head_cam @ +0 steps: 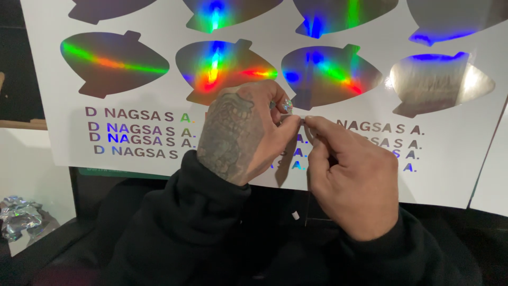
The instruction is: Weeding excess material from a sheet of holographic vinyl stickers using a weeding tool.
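- A crumpled wad of holographic foil lay at the far left edge, at about 8 o'clock from the hands, well apart from them.
- The white sticker sheet spread across the upper view, its long axis running from 9 to 3 o'clock; its top and right side were cut off by the frame.
- Holographic cut shapes sat in rows on the sheet, each with its small stem pointing toward about 1 o'clock; the top row was only partly visible.
- Rows of holographic lettering ran from 9 to 3 o'clock below the shapes, the middle part hidden behind both hands.
- The left hand, tattooed on its back, was curled nearly closed, thumb and forefinger pinched on a small sliver of foil at the sheet's centre.
- That sliver was too small to make out its shape or direction.
- The right hand, at 4 o'clock from the left, was also curled, fingertips pinching the same sliver, touching the left fingertips.
- Dark sleeves covered both wrists at 6 o'clock.
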